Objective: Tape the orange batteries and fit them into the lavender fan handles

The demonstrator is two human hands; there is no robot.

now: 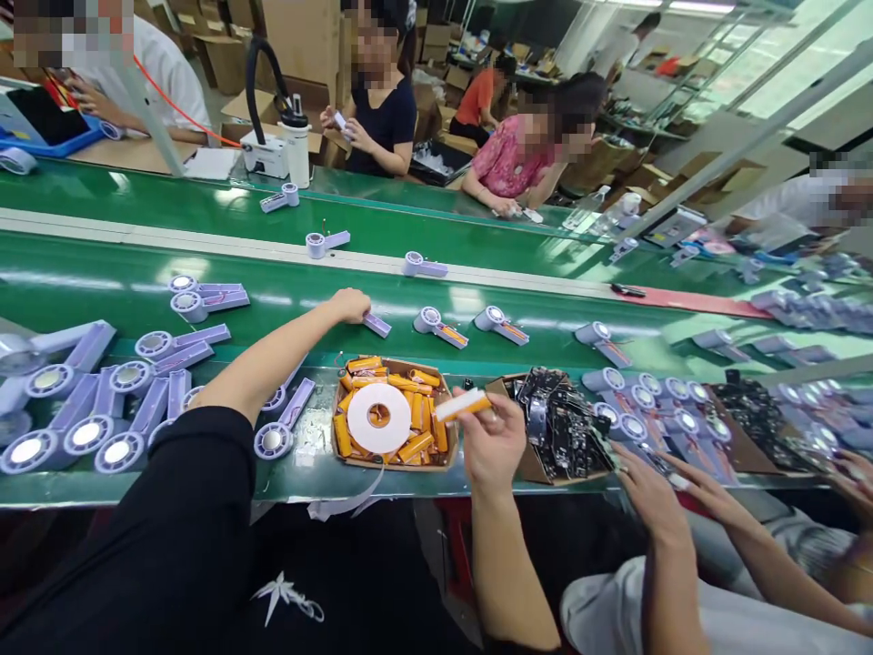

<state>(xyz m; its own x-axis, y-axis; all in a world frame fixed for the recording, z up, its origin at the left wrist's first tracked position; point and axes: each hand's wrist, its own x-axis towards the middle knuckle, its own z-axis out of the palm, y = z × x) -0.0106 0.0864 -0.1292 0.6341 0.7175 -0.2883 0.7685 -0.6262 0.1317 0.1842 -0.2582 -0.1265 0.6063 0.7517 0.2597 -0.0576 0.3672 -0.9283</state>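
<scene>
My left hand (351, 307) reaches over the green belt, its fingers closed on a lilac handheld-fan housing (378, 324); the round head is hidden by the hand. Held up in my right hand (496, 438) is an orange battery (446, 411) with a white strip along its top, pinched between thumb and fingers. Below and between the hands sits a cardboard box (392, 467) of orange batteries. A roll of white tape (356, 428) lies on top of them, its loose end hanging over the table edge.
Several lilac fan housings (273, 440) crowd the table at left. On the belt (306, 314), a fan with an orange battery (429, 318) lies right of my left hand. A box of black circuit boards (556, 428) stands at right, beside a co-worker's hands (651, 496).
</scene>
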